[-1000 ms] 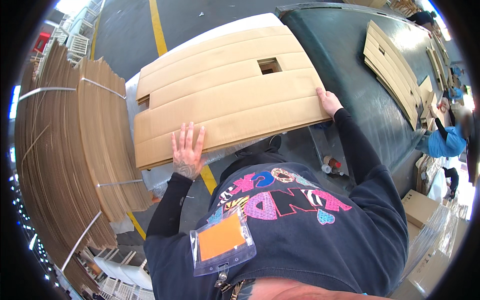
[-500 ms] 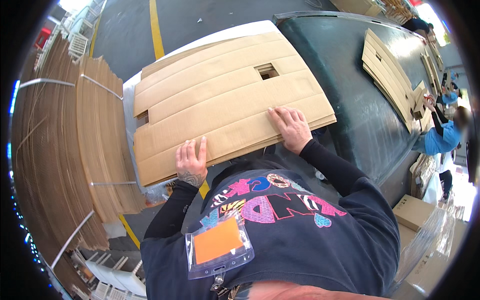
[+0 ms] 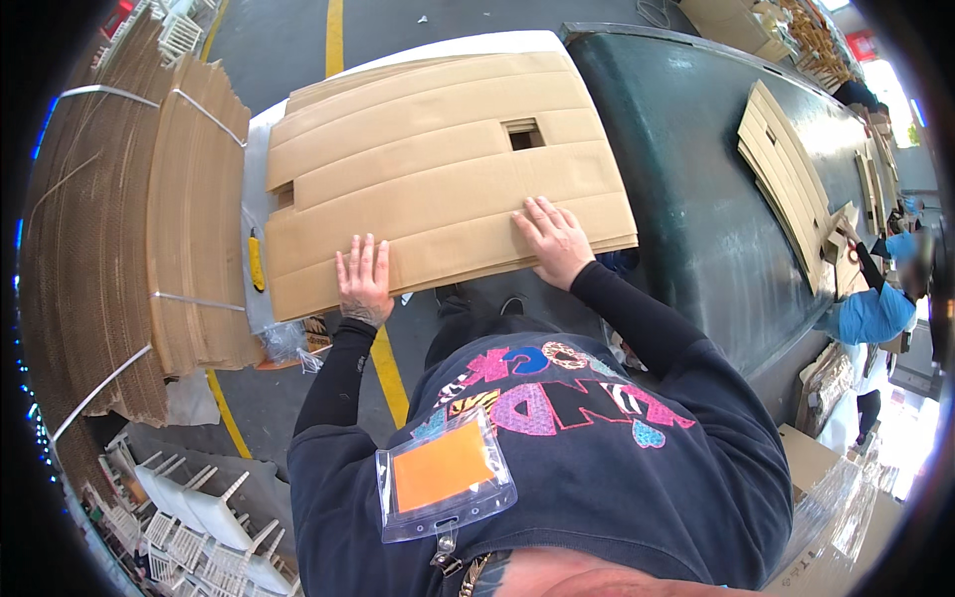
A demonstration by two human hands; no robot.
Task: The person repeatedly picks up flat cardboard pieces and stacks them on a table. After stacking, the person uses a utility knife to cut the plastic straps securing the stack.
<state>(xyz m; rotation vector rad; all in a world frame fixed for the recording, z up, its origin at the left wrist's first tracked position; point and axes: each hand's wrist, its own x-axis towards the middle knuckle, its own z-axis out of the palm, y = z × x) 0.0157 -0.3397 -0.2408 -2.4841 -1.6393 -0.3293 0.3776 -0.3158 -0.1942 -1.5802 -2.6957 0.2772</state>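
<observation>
A stack of flat brown cardboard sheets (image 3: 428,164) lies in front of me, creased across, with a cut-out near its right side and a notch at its left edge. My left hand (image 3: 365,284) rests flat on the top sheet by the near left edge, fingers stretched out. Farther right, my right hand (image 3: 554,239) lies on the same sheet by the near edge, its fingers also extended. Both thumbs are partly out of sight. Beside the stack's left edge is a yellow utility knife (image 3: 257,264).
Tall strapped bundles of cardboard (image 3: 199,219) stand at the left. A dark green-topped table (image 3: 657,179) adjoins on the right, bearing another pile of cardboard sheets (image 3: 781,179). Beyond it a person in blue (image 3: 875,313) handles cardboard. White chair-like frames (image 3: 204,507) are at lower left.
The cardboard stack has shifted away from me, and its near edge is more level in the picture. Both hands have moved with it. The yellow utility knife has come into sight.
</observation>
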